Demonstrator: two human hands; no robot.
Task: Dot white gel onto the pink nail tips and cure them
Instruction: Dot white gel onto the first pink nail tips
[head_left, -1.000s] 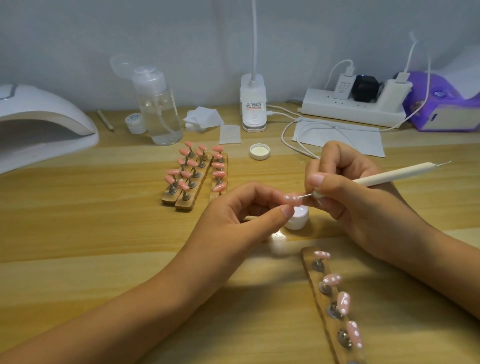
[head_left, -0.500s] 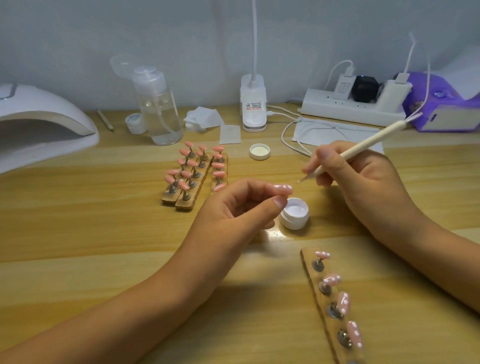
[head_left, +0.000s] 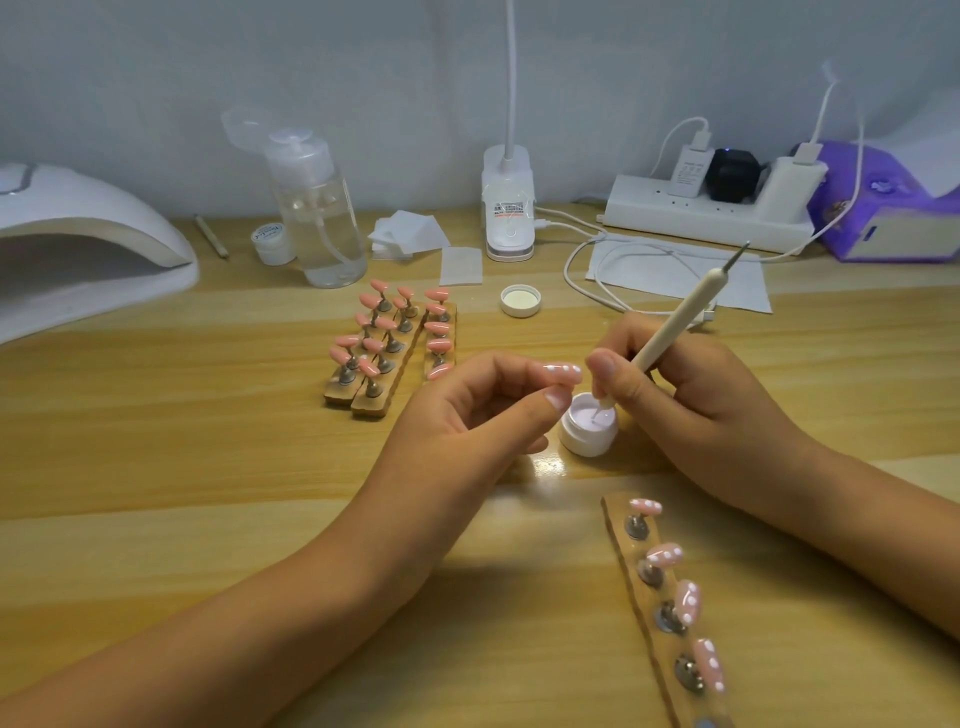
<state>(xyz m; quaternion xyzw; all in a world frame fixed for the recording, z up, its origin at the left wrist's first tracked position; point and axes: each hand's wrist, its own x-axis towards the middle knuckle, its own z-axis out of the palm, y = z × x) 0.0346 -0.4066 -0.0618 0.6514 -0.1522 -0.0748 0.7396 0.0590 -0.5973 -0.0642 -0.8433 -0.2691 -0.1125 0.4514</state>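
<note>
Four wooden strips (head_left: 370, 408), five dotted tips (head_left: 687, 603), two small jars (head_left: 589, 439), one dotting pen (head_left: 675, 332), one lid (head_left: 520, 301)

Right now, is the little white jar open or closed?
Open. The gel jar shows its gel, and the dotting tool dips inside it.
</note>
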